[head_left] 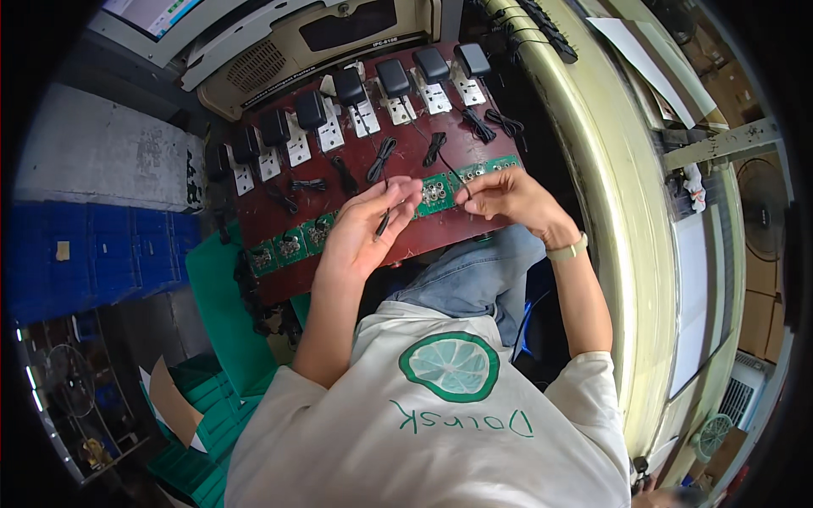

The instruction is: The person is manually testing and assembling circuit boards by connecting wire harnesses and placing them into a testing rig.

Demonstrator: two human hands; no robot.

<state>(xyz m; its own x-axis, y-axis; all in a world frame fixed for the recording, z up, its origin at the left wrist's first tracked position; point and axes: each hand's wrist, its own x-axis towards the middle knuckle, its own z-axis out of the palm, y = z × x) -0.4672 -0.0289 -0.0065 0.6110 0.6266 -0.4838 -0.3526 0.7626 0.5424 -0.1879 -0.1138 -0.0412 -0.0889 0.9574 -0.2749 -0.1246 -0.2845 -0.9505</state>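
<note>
My left hand is curled round a thin black cable, and the cable's black plug end sticks out below its fingers. Further right, my right hand pinches another stretch of black cable between thumb and fingertips. That stretch runs up toward a bundled black cord. Between the two hands, on the dark red board, lies a green circuit board with round metal connectors. More green circuit boards line the near edge on both sides, partly hidden by my hands.
Several black power adapters stand in a row, plugged into white socket plates along the back. A beige equipment case is behind them. Blue bins stand at left, green crates at lower left. A pale rail borders the right.
</note>
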